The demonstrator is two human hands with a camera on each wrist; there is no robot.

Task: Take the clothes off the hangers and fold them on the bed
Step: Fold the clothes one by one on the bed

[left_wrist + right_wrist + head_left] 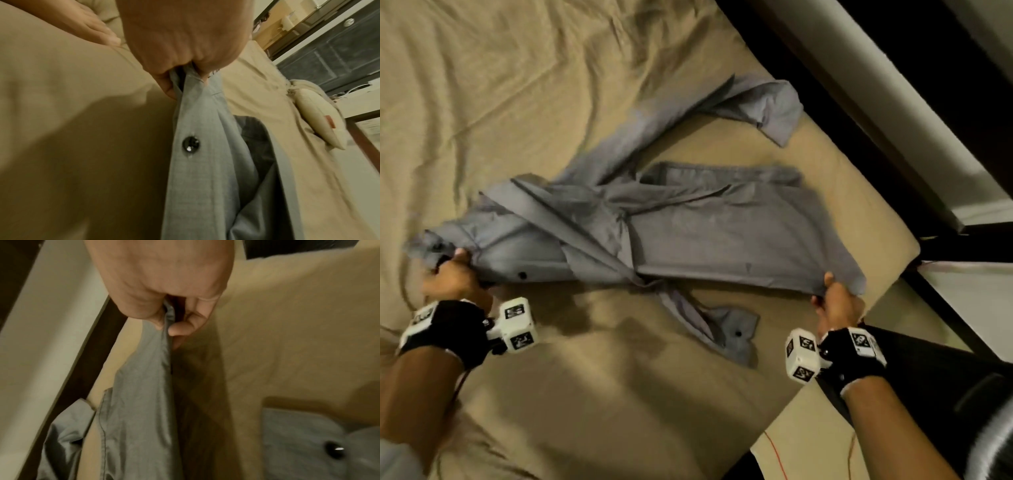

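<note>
Shirt lies spread on the bed, off its hanger; no hanger in view. Left hand has thumb and fingers curled tight on the collar end, just beyond a dark button. Right hand pinches the hem edge between thumb and forefinger. Judgement: both grips sit on one long edge, presumably to hold it taut for folding over. One sleeve trails loose between the hands, towards the wrists.
</note>
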